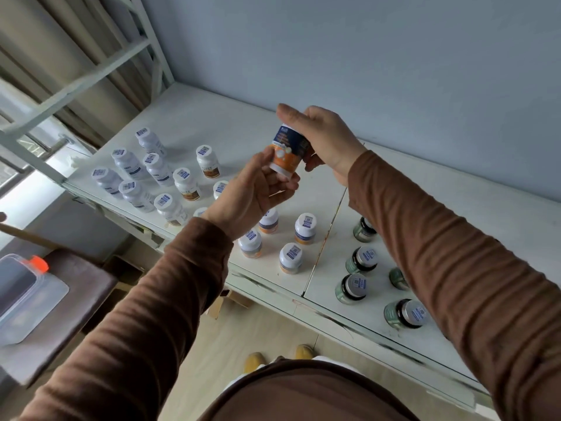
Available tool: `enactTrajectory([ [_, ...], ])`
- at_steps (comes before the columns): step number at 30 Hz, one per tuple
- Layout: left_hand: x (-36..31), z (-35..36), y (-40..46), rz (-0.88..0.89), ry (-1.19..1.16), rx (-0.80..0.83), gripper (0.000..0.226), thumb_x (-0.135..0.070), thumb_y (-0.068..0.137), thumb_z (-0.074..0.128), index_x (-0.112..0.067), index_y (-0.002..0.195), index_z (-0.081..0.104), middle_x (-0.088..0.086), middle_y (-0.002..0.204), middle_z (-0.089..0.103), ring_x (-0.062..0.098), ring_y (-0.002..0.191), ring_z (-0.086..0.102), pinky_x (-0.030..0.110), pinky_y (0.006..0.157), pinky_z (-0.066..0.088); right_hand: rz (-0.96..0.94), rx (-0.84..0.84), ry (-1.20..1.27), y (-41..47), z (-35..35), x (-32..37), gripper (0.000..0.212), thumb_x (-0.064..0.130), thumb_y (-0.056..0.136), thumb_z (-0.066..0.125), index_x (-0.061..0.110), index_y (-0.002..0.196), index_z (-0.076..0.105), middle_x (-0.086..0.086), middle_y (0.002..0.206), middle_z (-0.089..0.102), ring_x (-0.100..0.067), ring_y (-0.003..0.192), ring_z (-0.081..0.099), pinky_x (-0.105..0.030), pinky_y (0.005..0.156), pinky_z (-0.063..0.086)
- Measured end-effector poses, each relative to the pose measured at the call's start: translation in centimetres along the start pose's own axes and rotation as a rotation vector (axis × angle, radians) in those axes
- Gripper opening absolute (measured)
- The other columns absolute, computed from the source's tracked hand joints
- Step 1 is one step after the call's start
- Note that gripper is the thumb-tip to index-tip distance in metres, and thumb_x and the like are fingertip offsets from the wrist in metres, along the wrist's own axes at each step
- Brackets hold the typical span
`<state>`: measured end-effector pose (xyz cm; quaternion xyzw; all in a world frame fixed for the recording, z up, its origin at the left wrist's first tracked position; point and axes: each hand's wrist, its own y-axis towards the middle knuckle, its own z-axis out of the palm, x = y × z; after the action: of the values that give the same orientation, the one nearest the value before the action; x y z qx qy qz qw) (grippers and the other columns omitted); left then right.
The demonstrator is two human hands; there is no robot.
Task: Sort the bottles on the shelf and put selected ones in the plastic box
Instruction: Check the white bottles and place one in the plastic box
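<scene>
Both hands hold one white plastic bottle with an orange and dark-blue label (285, 153) above the white shelf (328, 189): my right hand (321, 138) curls over its top, my left hand (258, 189) pinches its base. Clear plastic box with an orange clip (27, 293) sits on the brown stool (76, 302) to my left.

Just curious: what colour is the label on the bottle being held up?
Dark blue above, orange below, on the held bottle; head view.
</scene>
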<state>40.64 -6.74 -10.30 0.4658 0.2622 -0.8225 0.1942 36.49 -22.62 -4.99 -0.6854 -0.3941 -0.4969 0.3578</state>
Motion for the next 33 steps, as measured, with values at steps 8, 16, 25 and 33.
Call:
enactTrajectory([
  [8,0.3,-0.3,-2.5,0.076,0.045,-0.058,0.046,-0.032,0.096,0.055,-0.002,0.130,0.055,0.011,0.105,0.069,0.018,0.098,0.064,0.032,0.098,0.047,-0.090,0.087,0.030,-1.5,0.6,-0.2,0.040,0.053,0.086,0.065,0.015,0.086,0.055,-0.004,0.076,0.060,-0.015,0.063,0.057,-0.027,0.052,0.049],
  [16,-0.1,-3.6,-8.5,0.230,0.339,-0.295,0.047,-0.013,0.087,0.071,-0.009,0.131,0.053,0.016,0.118,0.070,0.029,0.108,0.067,0.041,0.098,0.049,-0.169,0.379,0.070,-2.2,5.3,-0.3,0.027,0.030,0.080,0.077,0.019,0.103,0.067,-0.007,0.100,0.066,-0.016,0.092,0.064,-0.045,0.089,0.058],
  [25,1.0,-14.2,-21.1,0.126,1.035,-0.613,0.040,-0.029,0.084,0.077,-0.029,0.121,0.062,-0.008,0.112,0.069,0.011,0.105,0.062,0.037,0.097,0.050,-0.269,0.467,-0.105,-7.0,20.0,1.0,0.039,0.036,0.072,0.082,0.014,0.100,0.066,0.002,0.088,0.067,-0.012,0.082,0.062,-0.046,0.088,0.057],
  [33,1.8,-26.8,-35.2,-0.002,1.657,-0.828,0.035,-0.036,0.086,0.067,-0.025,0.119,0.062,0.001,0.107,0.066,0.025,0.101,0.057,0.037,0.075,0.048,-0.333,0.552,-0.263,-13.3,37.1,2.0,0.037,0.042,0.074,0.080,0.021,0.100,0.064,0.014,0.085,0.064,-0.007,0.078,0.060,-0.034,0.080,0.054],
])
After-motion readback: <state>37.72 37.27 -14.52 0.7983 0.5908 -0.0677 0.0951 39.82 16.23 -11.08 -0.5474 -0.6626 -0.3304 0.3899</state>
